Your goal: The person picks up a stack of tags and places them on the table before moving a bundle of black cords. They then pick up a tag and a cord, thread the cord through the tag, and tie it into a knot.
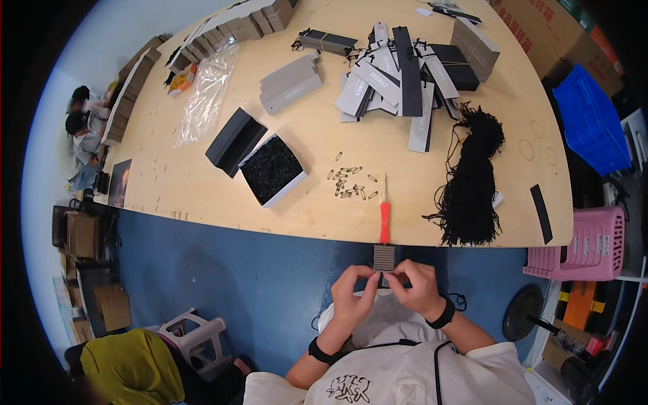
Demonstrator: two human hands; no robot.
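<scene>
A white fabric shirt (418,374) is showing nearest; left hand (354,297) and right hand (416,287) are pinching at a ribbed grey-brown block (384,257) by the worktop's (324,219) front edge. Long grey-and-black tags (407,74) toward the far edge are seemingly finished; bundled black cords (472,179) are likely remaining.

1. from the right hand (416,289), bare tabletop (414,196) opens a lane at 12 o'clock, ending at piled tags (406,74).
2. the red-handled tool (385,224) blocks 11 o'clock.
3. black cords (474,179) block 1 o'clock; an open box (287,190) stands at 10.
</scene>
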